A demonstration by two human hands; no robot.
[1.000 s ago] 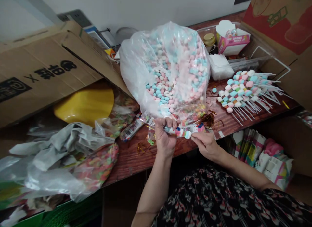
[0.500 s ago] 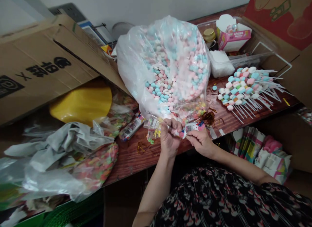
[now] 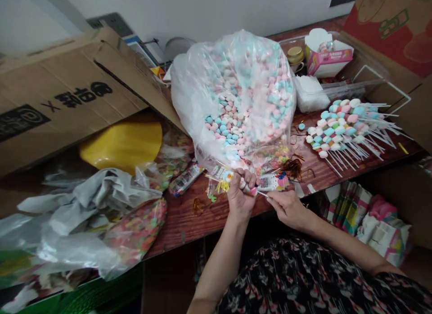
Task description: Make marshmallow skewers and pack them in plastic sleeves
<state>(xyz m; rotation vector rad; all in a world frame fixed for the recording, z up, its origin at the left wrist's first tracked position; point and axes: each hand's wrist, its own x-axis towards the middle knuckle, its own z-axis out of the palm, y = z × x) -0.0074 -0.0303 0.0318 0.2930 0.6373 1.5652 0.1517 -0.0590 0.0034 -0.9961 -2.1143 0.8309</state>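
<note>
My left hand [image 3: 241, 197] is closed around several small candies near the table's front edge. A pink candy [image 3: 253, 191] pokes out on its right side, and a white and orange one shows by the thumb. Between finger and thumb, my right hand [image 3: 288, 208] pinches a thin white stick [image 3: 262, 194]. Its far end meets the candy in my left hand; how deep it goes is hidden. Just beyond the hands stands a big clear bag [image 3: 232, 93] of pink, blue and white candies. A printed packet [image 3: 272, 181] lies behind my right hand.
Finished-looking candy sticks [image 3: 347, 129] are piled at the right. Behind them stands a clear plastic bin [image 3: 364, 82] with a pink box [image 3: 329, 60]. At left are a cardboard box [image 3: 64, 93], a yellow bowl-like piece [image 3: 123, 145] and a bag of colourful gummies [image 3: 138, 233].
My right hand has drawn a little away from my left, and more of the white stick shows between them. The whole view has shifted slightly. My left hand stays closed on the candies.
</note>
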